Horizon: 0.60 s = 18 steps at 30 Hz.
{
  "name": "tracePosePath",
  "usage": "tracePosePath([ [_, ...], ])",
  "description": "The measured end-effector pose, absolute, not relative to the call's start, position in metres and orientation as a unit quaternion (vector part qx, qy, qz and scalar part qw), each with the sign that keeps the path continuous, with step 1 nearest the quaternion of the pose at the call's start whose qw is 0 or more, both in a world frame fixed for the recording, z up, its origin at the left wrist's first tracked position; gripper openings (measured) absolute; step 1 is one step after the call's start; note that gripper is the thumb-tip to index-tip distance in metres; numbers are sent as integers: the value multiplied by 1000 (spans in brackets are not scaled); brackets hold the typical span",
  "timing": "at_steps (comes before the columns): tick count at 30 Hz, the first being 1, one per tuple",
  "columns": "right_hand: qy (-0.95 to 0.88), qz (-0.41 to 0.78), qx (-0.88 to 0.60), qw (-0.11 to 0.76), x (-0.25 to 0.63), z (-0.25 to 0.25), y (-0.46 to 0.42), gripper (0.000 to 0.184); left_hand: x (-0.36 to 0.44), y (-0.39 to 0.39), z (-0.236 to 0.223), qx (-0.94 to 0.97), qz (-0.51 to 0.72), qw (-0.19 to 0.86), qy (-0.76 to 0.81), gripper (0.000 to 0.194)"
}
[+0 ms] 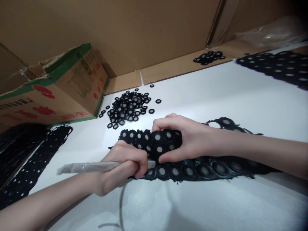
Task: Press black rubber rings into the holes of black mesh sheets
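Your left hand (125, 166) is closed tight on the gray stick (89, 166); your right hand (183, 141) pinches the black sheet (192, 170) on the white table (216, 96); press slowly, so each ring pops out whole.

I see the rubber sheet (192, 168) lying across the middle of the table (216, 96), with my right hand (183, 139) on its left end and my left hand (120, 170) just near-left of that, around a stick tool (89, 166). A pile of rings (128, 107) lies farther back, behind both hands. A carton (60, 89) stands far left, with punched strips (31, 166) nearer, before it. A smaller ring heap (209, 57) and another sheet (276, 65) lie far right.
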State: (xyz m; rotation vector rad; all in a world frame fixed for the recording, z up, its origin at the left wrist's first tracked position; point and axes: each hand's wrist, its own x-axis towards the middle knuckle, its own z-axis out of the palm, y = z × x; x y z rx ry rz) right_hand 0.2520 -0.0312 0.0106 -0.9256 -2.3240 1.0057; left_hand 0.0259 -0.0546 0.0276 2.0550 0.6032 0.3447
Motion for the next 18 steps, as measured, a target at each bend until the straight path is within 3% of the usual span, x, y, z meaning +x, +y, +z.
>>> tracePosePath([
  [18, -826, 384, -365, 195, 254, 8, -33, 37, 23, -53, 24, 805, 157, 516, 248, 27],
])
